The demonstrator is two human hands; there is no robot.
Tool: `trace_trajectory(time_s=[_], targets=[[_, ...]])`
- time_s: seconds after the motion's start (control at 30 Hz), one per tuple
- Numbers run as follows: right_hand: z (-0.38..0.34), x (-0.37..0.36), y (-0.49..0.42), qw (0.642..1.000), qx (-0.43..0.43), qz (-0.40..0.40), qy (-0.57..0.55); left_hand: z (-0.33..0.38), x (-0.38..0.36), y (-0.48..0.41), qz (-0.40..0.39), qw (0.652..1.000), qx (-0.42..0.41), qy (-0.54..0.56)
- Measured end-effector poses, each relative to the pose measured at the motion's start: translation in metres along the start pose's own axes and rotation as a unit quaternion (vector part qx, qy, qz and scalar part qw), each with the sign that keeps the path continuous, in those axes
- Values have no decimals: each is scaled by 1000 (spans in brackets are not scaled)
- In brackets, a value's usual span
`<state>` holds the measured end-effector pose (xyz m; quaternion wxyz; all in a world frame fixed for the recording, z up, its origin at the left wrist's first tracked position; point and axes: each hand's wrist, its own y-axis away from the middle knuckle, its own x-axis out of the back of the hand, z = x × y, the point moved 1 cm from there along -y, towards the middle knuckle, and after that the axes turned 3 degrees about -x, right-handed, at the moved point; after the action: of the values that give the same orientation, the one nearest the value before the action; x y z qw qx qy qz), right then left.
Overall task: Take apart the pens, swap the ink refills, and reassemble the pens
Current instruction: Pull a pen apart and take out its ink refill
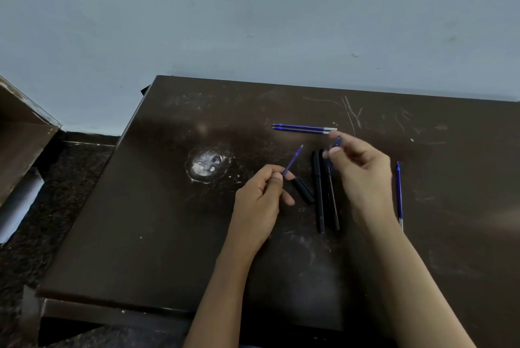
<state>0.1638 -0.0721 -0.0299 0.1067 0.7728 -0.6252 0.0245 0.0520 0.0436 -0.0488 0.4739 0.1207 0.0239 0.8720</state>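
Observation:
My left hand (pixel 261 195) pinches a blue ink refill (pixel 292 161) that points up and to the right, above the dark table (pixel 168 221). My right hand (pixel 363 176), blurred, holds a small blue pen piece (pixel 336 141) between thumb and fingers. Two blue refills (pixel 304 128) lie side by side behind the hands. Between the hands lie two long black pen barrels (pixel 319 192) and a short black cap (pixel 304 190). Another blue refill (pixel 399 192) lies to the right of my right wrist.
A round white worn patch (pixel 206 164) marks the table to the left of the hands. A pale wall (pixel 253 9) runs behind the table. A brown piece of furniture (pixel 19 128) and a dark speckled floor (pixel 50 207) are at the left.

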Motion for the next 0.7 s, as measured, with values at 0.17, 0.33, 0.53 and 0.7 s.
trace_trajectory(time_s=[0.17,0.33,0.53,0.7], targets=[[1,-13,10,941,73,-62,325,-3,0,-3,52,999,4,10],[9,-21,13,908,70,-68,407,-3,-1,-2,50,999,2,-8],[-4,-25,21,973,37,-75,214,0,-4,0,35,999,-11,-3],[-6,-42,32,995,-39,-62,65,4,-7,0,25,999,-19,13]])
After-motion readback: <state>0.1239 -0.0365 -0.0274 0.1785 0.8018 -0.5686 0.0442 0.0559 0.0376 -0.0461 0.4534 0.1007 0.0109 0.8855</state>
